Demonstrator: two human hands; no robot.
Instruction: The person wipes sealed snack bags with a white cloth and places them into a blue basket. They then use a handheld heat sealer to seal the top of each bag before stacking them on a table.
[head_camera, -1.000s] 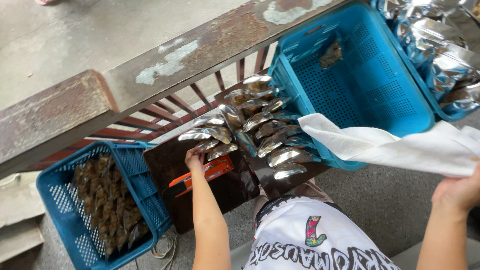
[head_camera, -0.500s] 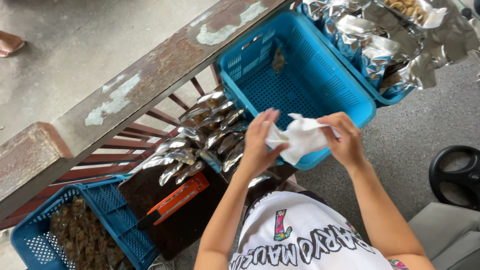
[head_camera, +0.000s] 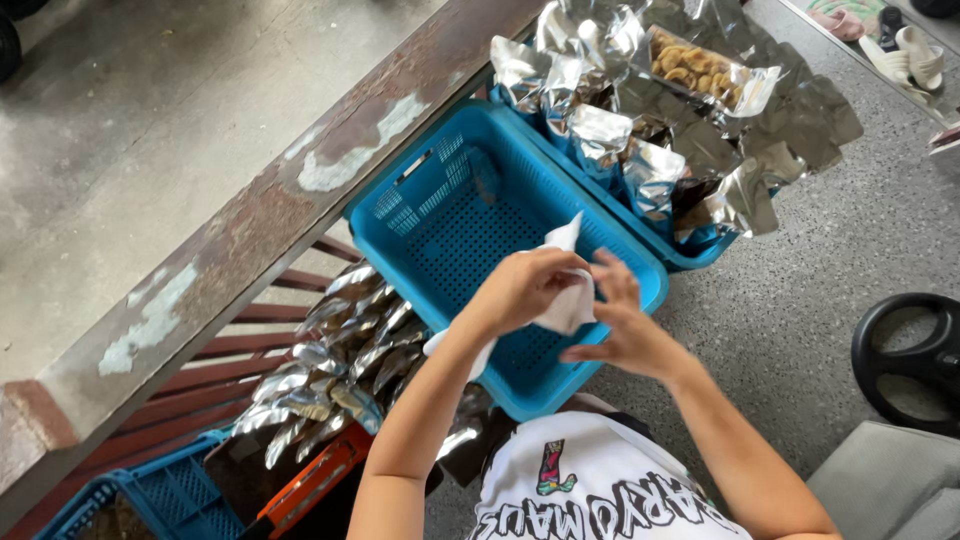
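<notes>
Seen from above, we worked a white cloth (head_camera: 565, 300) between both hands over an empty blue plastic basket (head_camera: 440, 230). Our left hand (head_camera: 520, 288) had its grip closed on the cloth, fingers curled over its upper fold, while a corner of the fabric stood up just above the knuckles and another strip hung down beside the forearm. Our right hand (head_camera: 625, 325) met the cloth from the other side; its fingers were spread and only partly bent, touching the fabric rather than clamped on it. The cloth was held in the air above the basket's near wall, not resting on anything.

Just behind the empty basket stood a second blue basket (head_camera: 700, 245), crammed with crumpled silver foil bags (head_camera: 640, 160); one clear-fronted bag (head_camera: 700, 70) at the top showed golden-brown fried snacks inside. To the left of the empty basket, a row of sealed foil packets (head_camera: 330, 370) lay overlapping on a dark tray (head_camera: 225, 465), with an orange-handled tool (head_camera: 315, 480) at the tray's near edge. A third blue crate (head_camera: 130, 500) sat at the lower left corner. A weathered concrete ledge (head_camera: 300, 200) ran diagonally across the scene above red railing bars (head_camera: 215, 365). A black steering wheel (head_camera: 910, 355) lay on the speckled floor at the right.
</notes>
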